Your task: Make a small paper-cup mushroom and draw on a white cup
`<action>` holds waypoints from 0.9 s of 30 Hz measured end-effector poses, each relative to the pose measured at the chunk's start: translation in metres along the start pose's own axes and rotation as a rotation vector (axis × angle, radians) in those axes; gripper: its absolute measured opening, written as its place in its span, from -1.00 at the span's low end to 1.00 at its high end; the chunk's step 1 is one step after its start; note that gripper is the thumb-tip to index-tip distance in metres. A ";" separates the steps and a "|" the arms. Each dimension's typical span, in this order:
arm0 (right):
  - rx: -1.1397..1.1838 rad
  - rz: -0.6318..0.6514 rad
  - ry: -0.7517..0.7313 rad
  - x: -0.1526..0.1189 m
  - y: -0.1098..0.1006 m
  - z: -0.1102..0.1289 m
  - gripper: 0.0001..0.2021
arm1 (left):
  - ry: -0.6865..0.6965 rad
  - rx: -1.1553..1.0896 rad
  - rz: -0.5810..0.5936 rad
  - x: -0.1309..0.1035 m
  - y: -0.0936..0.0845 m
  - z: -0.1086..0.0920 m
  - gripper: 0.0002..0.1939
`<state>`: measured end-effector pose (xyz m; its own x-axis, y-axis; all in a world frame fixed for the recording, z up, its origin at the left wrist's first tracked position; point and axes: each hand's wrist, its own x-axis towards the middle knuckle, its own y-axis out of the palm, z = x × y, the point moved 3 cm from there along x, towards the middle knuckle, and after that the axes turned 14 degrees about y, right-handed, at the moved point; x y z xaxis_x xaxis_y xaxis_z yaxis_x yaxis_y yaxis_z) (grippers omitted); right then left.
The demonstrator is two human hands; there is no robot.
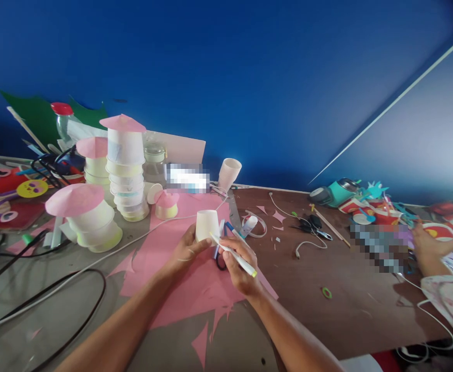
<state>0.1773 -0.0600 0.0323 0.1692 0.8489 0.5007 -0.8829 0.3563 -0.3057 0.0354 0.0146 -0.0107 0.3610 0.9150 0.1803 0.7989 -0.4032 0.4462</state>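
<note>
My left hand point(187, 247) is closed around a white paper cup point(207, 223), held upside down above a sheet of pink paper point(164, 294). In my right hand point(238, 261) is a white marker with a yellow-green end point(245, 266); its tip meets or nearly meets the cup's lower right side. Just behind my right hand lie scissors point(220, 261), partly hidden, a blue pen point(232, 228) and a small white bottle point(250, 223). To the left stand stacks of paper cups point(125, 170) topped with pink paper cones point(122, 123).
A paper cup point(231, 170) leans near the blue wall point(226, 93). White and dark cables point(94, 289) cross the left side. Pink scraps point(200, 343), a green ring of tape point(326, 293) and keys point(313, 225) lie about. At far right is another person's hand point(431, 250).
</note>
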 end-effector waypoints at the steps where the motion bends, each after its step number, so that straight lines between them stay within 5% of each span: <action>1: 0.005 0.003 -0.003 0.000 0.000 0.000 -0.81 | -0.001 -0.001 0.001 0.000 0.000 0.000 -0.50; 11: 0.016 -0.098 0.150 -0.006 -0.007 -0.011 -0.81 | -0.014 -0.029 0.006 -0.003 0.003 -0.003 -0.53; 27: 0.035 -0.059 0.188 -0.008 -0.003 -0.015 -0.79 | -0.014 -0.002 -0.023 -0.002 0.000 -0.002 -0.51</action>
<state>0.1848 -0.0619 0.0173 0.2969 0.8861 0.3558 -0.8834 0.3964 -0.2501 0.0336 0.0128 -0.0096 0.3490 0.9237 0.1578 0.8062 -0.3818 0.4519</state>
